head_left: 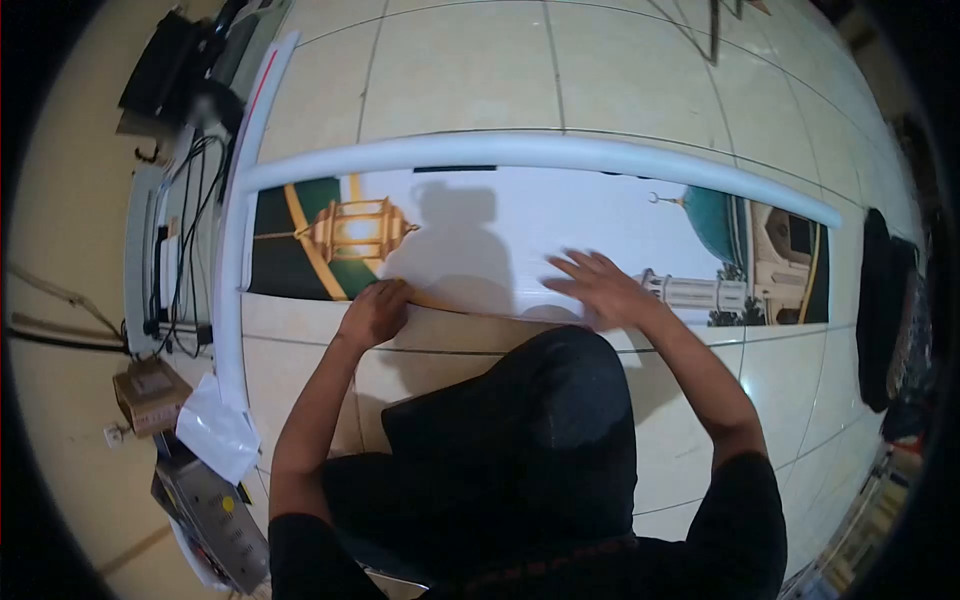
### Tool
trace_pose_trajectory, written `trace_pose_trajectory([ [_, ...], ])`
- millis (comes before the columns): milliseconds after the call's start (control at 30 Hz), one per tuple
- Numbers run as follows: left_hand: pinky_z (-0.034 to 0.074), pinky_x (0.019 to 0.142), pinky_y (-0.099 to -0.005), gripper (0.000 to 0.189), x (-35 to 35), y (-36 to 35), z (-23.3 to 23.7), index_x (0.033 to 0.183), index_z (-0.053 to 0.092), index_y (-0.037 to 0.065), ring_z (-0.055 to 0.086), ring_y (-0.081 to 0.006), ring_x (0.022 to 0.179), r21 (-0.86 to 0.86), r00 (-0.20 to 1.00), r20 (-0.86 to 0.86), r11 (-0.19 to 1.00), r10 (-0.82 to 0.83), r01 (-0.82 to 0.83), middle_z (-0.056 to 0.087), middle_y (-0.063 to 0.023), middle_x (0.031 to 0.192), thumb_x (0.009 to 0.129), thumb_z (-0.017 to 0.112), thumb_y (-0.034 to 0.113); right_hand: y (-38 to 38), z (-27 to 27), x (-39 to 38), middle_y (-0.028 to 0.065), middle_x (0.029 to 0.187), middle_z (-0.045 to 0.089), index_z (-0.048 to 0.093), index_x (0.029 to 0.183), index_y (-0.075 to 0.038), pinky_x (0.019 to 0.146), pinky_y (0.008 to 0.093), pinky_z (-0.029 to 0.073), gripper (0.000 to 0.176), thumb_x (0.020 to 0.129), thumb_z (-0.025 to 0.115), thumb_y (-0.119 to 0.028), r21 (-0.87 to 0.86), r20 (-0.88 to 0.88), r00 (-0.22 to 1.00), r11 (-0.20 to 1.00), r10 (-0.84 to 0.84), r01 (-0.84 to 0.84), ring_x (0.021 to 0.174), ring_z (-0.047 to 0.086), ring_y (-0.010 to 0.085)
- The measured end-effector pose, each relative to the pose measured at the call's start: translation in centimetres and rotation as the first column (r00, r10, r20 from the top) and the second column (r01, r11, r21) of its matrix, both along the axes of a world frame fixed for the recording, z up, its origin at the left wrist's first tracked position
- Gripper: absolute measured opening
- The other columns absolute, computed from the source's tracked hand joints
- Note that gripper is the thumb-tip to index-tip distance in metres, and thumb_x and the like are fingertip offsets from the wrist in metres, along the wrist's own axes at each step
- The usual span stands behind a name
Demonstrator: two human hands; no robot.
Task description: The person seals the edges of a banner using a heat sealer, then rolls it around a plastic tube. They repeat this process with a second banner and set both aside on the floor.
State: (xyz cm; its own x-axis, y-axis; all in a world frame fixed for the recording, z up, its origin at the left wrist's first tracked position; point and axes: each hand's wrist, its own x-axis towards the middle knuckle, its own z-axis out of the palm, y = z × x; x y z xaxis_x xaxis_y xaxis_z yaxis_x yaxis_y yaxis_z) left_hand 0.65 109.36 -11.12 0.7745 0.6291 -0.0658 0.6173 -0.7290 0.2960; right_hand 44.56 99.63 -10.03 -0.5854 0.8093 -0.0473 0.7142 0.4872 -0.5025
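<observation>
A long printed banner (560,225) lies across the tiled floor in front of my knees, showing a golden lantern at its left end and a green dome with a tower at its right. Rolled material forms a white tube (520,150) along its far edge. My left hand (378,312) is closed on the banner's near edge, just below the lantern, and that edge lifts slightly between my hands. With fingers spread, my right hand (600,290) is over the near edge left of the tower, a little blurred.
Another white roll (232,300) runs lengthwise on the left, meeting the tube's end. Beyond it are black cables (195,230), a cardboard box (150,395), a white plastic sheet (220,440) and a metal case (215,515). Dark cloth (878,310) lies at the right.
</observation>
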Motion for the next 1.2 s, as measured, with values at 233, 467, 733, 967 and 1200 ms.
trace_pose_trajectory([
  [233, 0.05, 0.097, -0.04, 0.037, -2.9, -0.3, 0.7, 0.117, 0.064, 0.002, 0.061, -0.0284, 0.113, 0.05, 0.999, -0.005, 0.998, -0.044, 0.044, 0.064, -0.0135, 0.115, 0.08, 0.064, 0.003, -17.7, -5.9, 17.8, 0.0169, 0.137, 0.055, 0.064, 0.125, -0.009, 0.108, 0.0432, 0.041, 0.052, 0.074, 0.067, -0.003, 0.222, 0.18, 0.769, 0.787, -0.613, 0.575, 0.126, 0.052, 0.0369],
  [467, 0.053, 0.086, -0.0405, 0.026, -4.1, -0.4, 0.8, 0.109, 0.066, 0.005, 0.065, -0.031, 0.1, -0.014, 0.999, -0.046, 1.0, -0.018, 0.017, 0.066, -0.0123, 0.111, 0.084, 0.061, 0.007, -22.2, -3.1, 29.5, 0.0175, 0.116, 0.068, 0.07, 0.112, -0.004, 0.097, 0.0413, 0.048, 0.027, 0.086, 0.064, -0.004, 0.073, 0.265, 0.54, 0.575, -0.799, 0.815, 0.111, 0.063, 0.0344],
  [733, 0.049, 0.087, -0.0467, 0.026, 1.5, 8.7, 3.9, 0.106, 0.067, 0.006, 0.063, -0.0386, 0.094, 0.313, 0.977, -0.092, 0.937, 0.192, -0.155, 0.068, -0.0172, 0.097, 0.084, 0.068, 0.018, -8.1, -2.0, 32.7, 0.0203, 0.13, 0.058, 0.055, 0.13, -0.005, 0.104, 0.0481, 0.041, 0.053, 0.083, 0.07, -0.024, 0.155, 0.391, 0.672, 0.765, -0.629, 0.626, 0.123, 0.051, 0.0399],
  [967, 0.04, 0.106, -0.0443, 0.066, 4.5, 1.7, 4.3, 0.131, 0.054, 0.007, 0.048, -0.0353, 0.127, -0.265, 0.992, -0.013, 0.957, -0.128, 0.12, 0.052, -0.0156, 0.133, 0.073, 0.077, 0.031, -6.5, -1.1, 16.1, 0.021, 0.143, 0.046, 0.057, 0.131, -0.007, 0.112, 0.0505, 0.032, 0.075, 0.061, 0.081, -0.016, -0.037, 0.09, 0.961, 0.963, -0.263, 0.267, 0.133, 0.04, 0.0413],
  [1200, 0.043, 0.105, -0.044, 0.055, -7.3, -1.5, 4.0, 0.133, 0.054, 0.01, 0.049, -0.0316, 0.127, -0.093, 0.954, -0.29, 0.994, -0.076, 0.051, 0.051, -0.0143, 0.135, 0.081, 0.066, 0.021, -14.8, -4.3, 26.5, 0.0168, 0.1, 0.062, 0.064, 0.097, -0.001, 0.089, 0.0456, 0.045, 0.031, 0.066, 0.067, 0.006, -0.057, 0.225, 0.804, 0.817, -0.55, 0.574, 0.102, 0.057, 0.0397],
])
